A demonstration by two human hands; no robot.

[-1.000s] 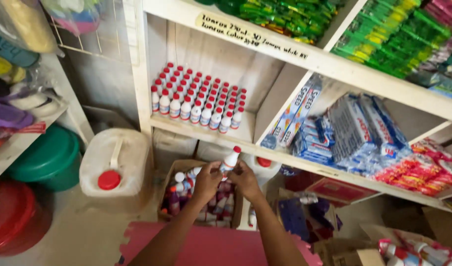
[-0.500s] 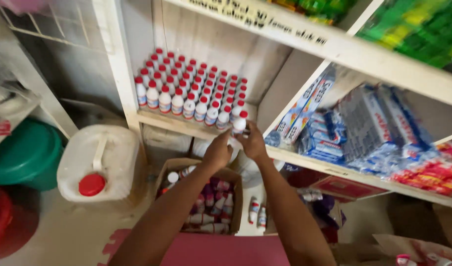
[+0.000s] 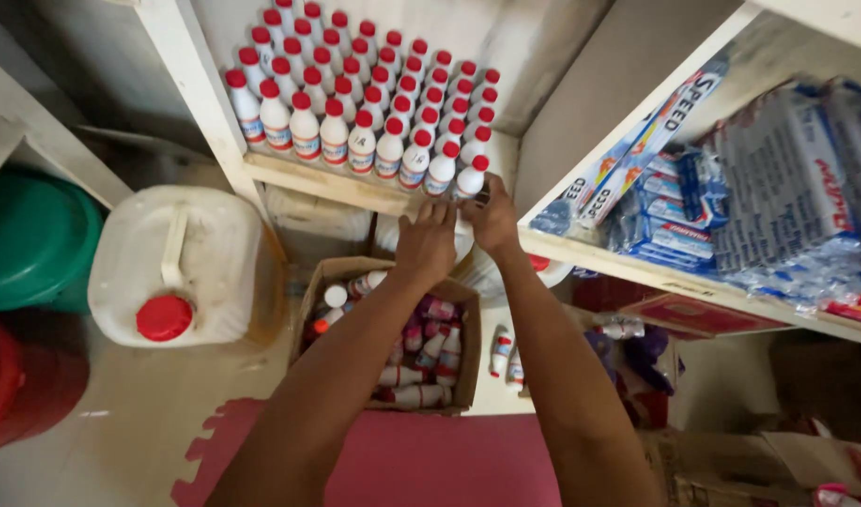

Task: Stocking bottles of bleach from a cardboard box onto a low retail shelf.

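A small white bottle with a red cap stands at the right front corner of the wooden shelf, at the end of the front row of several like bottles. My right hand grips it from the right. My left hand touches its lower side from the left. Below my arms, an open cardboard box on the floor holds more such bottles lying loose.
A large white jerrycan with a red cap stands left of the box. Green and red tubs are at far left. Blue and grey packets fill the shelf at right. Two bottles lie beside the box.
Both hands have carried the bottle up from above the box to the shelf, setting it at the right end of the front row. The view has moved closer.
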